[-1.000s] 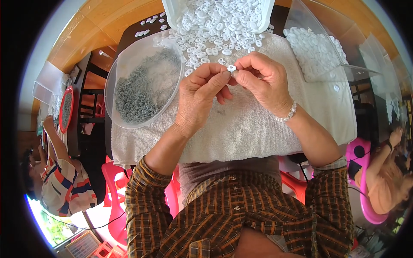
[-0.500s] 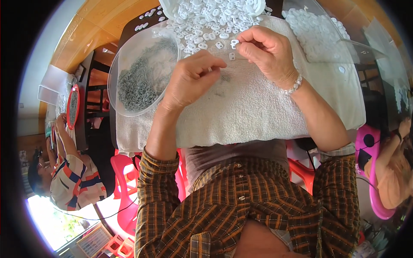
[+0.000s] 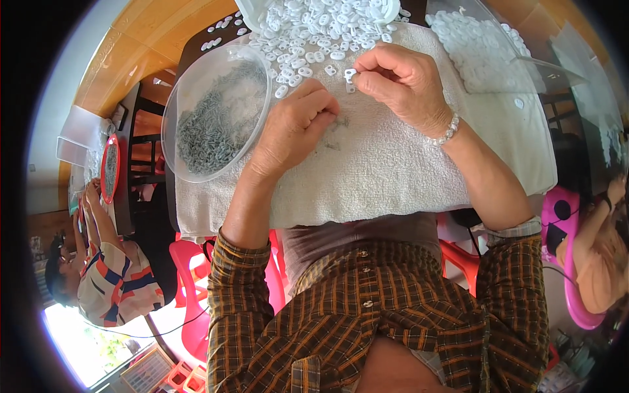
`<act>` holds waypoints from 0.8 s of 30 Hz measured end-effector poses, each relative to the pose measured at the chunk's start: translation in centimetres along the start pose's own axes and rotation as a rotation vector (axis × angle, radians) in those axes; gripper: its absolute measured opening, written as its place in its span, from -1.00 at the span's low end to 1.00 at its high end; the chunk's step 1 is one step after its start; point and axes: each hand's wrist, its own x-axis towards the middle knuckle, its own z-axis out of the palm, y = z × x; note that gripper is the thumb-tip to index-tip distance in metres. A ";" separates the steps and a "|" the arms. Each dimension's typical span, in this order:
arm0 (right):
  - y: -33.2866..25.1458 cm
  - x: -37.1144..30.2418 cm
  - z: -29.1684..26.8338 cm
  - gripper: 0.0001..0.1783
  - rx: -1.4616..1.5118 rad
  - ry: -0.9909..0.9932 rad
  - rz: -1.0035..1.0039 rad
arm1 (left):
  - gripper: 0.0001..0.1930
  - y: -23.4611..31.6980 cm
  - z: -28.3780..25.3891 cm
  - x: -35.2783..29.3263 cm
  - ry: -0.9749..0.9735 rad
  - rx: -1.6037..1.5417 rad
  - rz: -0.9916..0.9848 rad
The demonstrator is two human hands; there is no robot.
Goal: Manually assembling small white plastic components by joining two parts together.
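My right hand (image 3: 409,85) pinches a small white plastic piece with two holes (image 3: 350,74) between thumb and forefinger, over the towel. Just below it another white piece (image 3: 350,88) lies on the cloth. My left hand (image 3: 295,124) is closed, thumb and forefinger pressed together beside a few loose grey screws (image 3: 333,145); whatever it may hold is hidden. To its left stands a round clear tub (image 3: 171,154) with many small grey screws (image 3: 213,134) inside. A heap of white two-holed pieces (image 3: 314,29) spills toward me from a pale container (image 3: 246,14).
A white towel (image 3: 393,177) covers the table. At the far right, a clear box (image 3: 547,78) holds more white pieces (image 3: 472,52). One person (image 3: 121,275) works at the left beside a red tray (image 3: 110,169); another (image 3: 590,262) sits at the right by a pink chair (image 3: 570,216).
My left hand has dropped slightly, and its thumb and forefinger have come together near the loose screws. My right hand has shifted a little left and down with the white piece.
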 end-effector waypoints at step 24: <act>-1.7 0.0 0.1 -0.95 -0.043 -0.109 -0.121 | -0.74 1.1 -0.9 0.5 0.166 -1.129 -0.331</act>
